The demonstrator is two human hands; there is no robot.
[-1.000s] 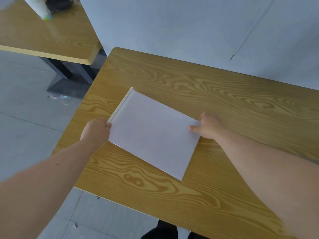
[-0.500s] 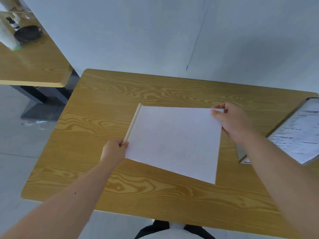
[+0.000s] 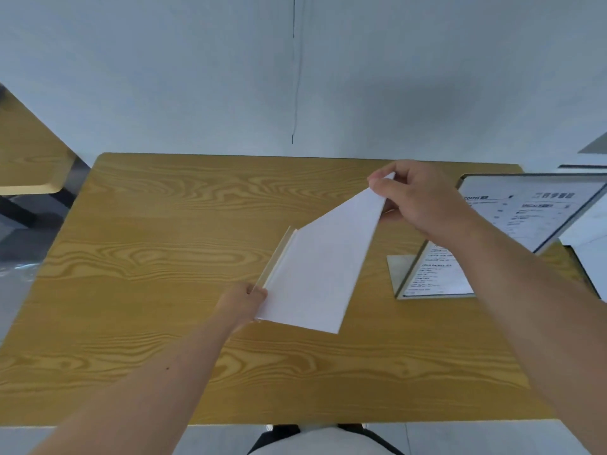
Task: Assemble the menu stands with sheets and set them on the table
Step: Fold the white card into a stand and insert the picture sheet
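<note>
A blank white sheet (image 3: 317,270) sits in a clear menu stand whose pale base strip (image 3: 275,258) runs along its left edge. My left hand (image 3: 244,302) pinches the near left corner of the stand and sheet. My right hand (image 3: 415,200) grips the far right corner and holds it lifted off the wooden table (image 3: 170,257), so the stand tilts up toward the right. A second menu stand (image 3: 512,221) with a printed sheet stands upright on the table to the right, partly hidden behind my right forearm.
A grey wall (image 3: 295,77) runs along the table's far edge. Another wooden table (image 3: 26,159) is at the left across a gap of grey floor. White sheets (image 3: 588,238) lie at the far right edge behind the printed stand.
The view has swung right and level with the table. My right hand raised the far right corner of the stand off the table; my left hand kept its grip at the near left corner.
</note>
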